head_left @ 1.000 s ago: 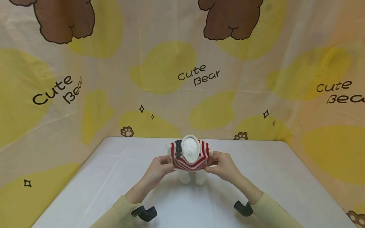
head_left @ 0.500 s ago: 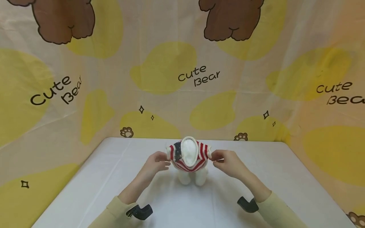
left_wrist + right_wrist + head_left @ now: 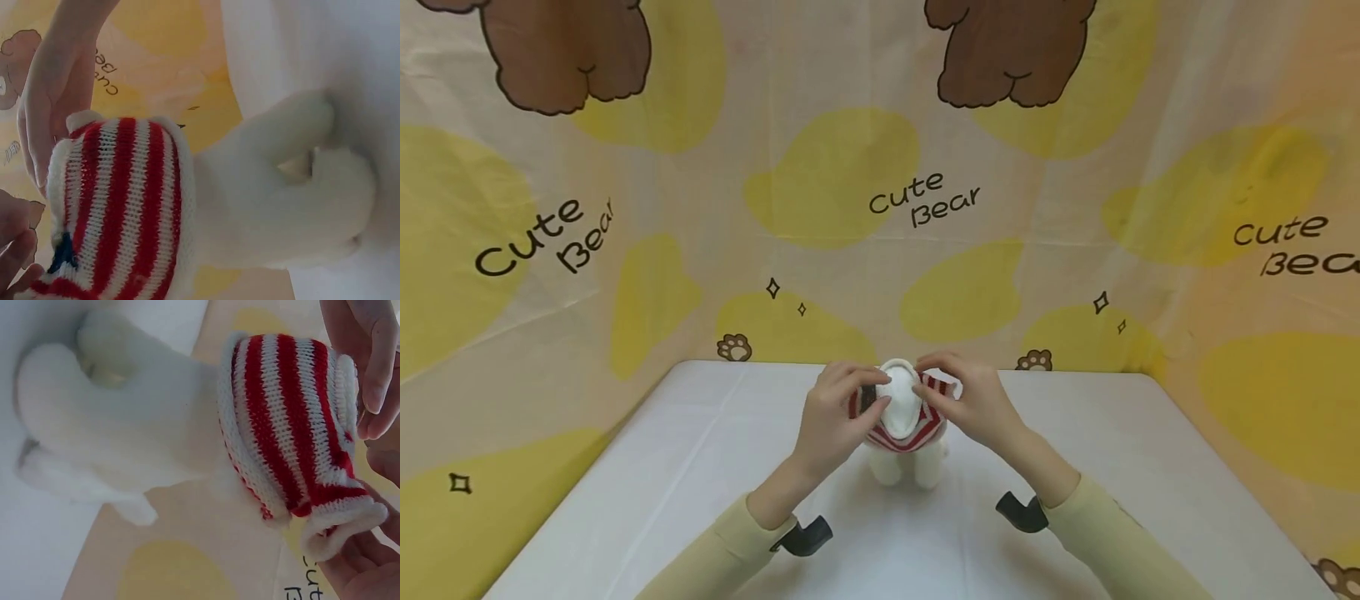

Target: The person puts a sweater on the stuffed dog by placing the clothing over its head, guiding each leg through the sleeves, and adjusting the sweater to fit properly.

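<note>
A white plush toy [image 3: 928, 467] stands upright on the table, its pale legs and lower body bare below a small knitted sweater [image 3: 895, 442]. Red and white stripes cover the sweater, with a dark blue patch by one shoulder. White shows in its oval neck opening [image 3: 898, 400]. My left hand [image 3: 831, 412] has its fingertips and thumb at the left edge of this opening. Opposite it, my right hand [image 3: 985, 400] reaches to the right edge, fingers and thumb apart. In the right wrist view a white-cuffed sleeve [image 3: 350, 519] hangs loose beside my right hand.
A white table [image 3: 722, 450] spreads around the toy. Behind and to both sides hangs a yellow-patterned bear-print cloth [image 3: 827, 183]. Black curved mounts [image 3: 805, 537] sit at both wrists, below the sleeves.
Both hands have left the sweater's lower sides, drawn apart, then come up and inward to the neck opening. The toy stays in place.
</note>
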